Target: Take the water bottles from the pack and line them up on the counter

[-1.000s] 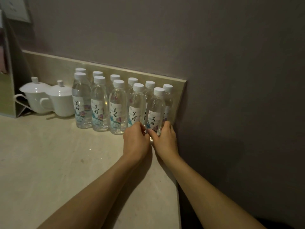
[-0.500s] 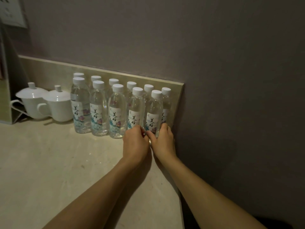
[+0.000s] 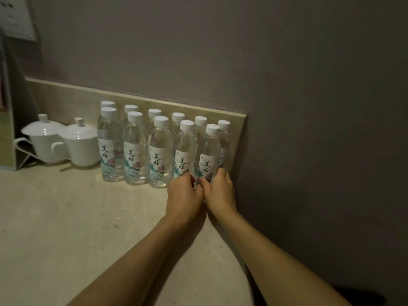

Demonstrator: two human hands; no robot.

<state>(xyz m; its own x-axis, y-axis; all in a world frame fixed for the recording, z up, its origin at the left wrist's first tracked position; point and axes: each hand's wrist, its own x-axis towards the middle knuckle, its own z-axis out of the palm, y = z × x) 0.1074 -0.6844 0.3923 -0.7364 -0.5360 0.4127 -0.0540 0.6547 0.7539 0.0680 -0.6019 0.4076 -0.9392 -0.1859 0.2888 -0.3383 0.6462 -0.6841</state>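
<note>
Several clear water bottles with white caps and printed labels stand upright in two rows against the beige backsplash, from the leftmost bottle [image 3: 109,149] to the right end. My left hand [image 3: 184,198] is wrapped around the base of the second front bottle from the right [image 3: 185,151]. My right hand [image 3: 219,191] grips the base of the rightmost front bottle [image 3: 209,155]. Both bottles stand on the pale counter [image 3: 77,228]. The two hands touch each other. No pack is in view.
Two white lidded cups [image 3: 80,143] stand left of the bottles, beside a rack or stand [image 3: 8,133] at the far left. The backsplash [image 3: 194,109] ends at the counter's right edge, next to a dark grey wall [image 3: 309,151].
The hands have stayed at the bases of the same two bottles. The camera has tilted, so everything sits slightly lower in view; the bottles have not visibly shifted.
</note>
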